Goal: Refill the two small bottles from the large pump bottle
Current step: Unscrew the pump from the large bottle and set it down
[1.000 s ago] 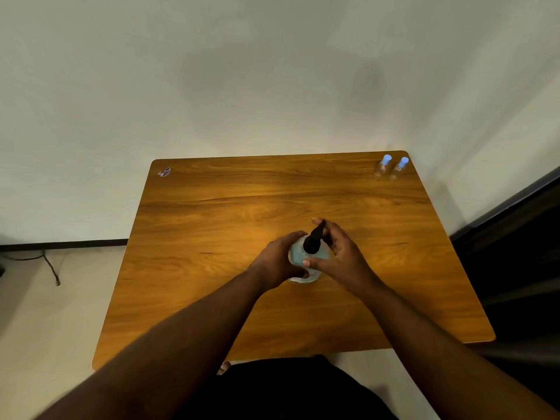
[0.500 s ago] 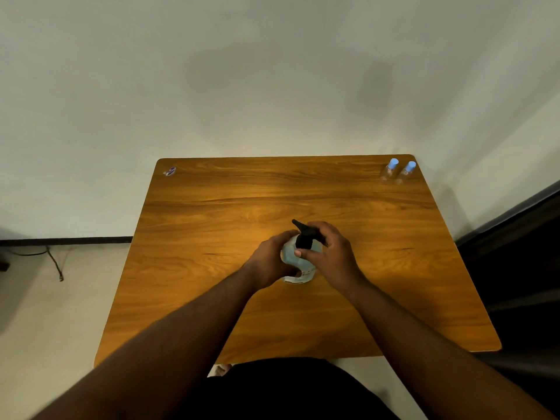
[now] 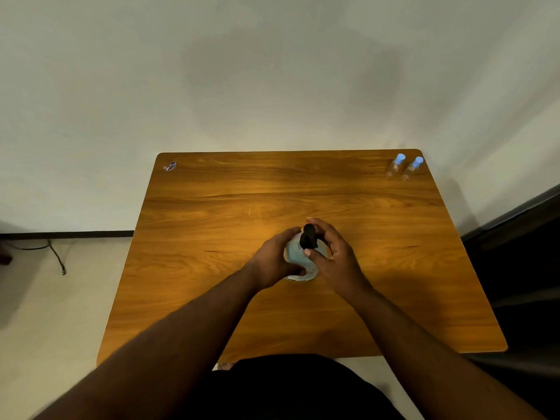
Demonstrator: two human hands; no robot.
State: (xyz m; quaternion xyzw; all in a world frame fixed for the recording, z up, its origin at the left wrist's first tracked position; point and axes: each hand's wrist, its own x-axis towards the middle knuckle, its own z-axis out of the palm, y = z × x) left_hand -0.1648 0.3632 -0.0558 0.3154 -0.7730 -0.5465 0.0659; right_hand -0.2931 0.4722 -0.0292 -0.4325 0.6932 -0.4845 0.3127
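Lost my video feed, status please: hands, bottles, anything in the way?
Left hand grips pump bottle; right hand on pump head. Small bottles capped, far right corner. Nothing between.

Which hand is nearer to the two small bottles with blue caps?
Right. The right hand grips the pump bottle at mid-table; the small bottles stand far right. The left hand is farther left.

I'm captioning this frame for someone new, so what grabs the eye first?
Both hands meet mid-table on the large pump bottle: the left hand grips its pale blue body and the right hand curls around the black pump head. Two small bottles with blue caps stand at the wooden table's far right corner.
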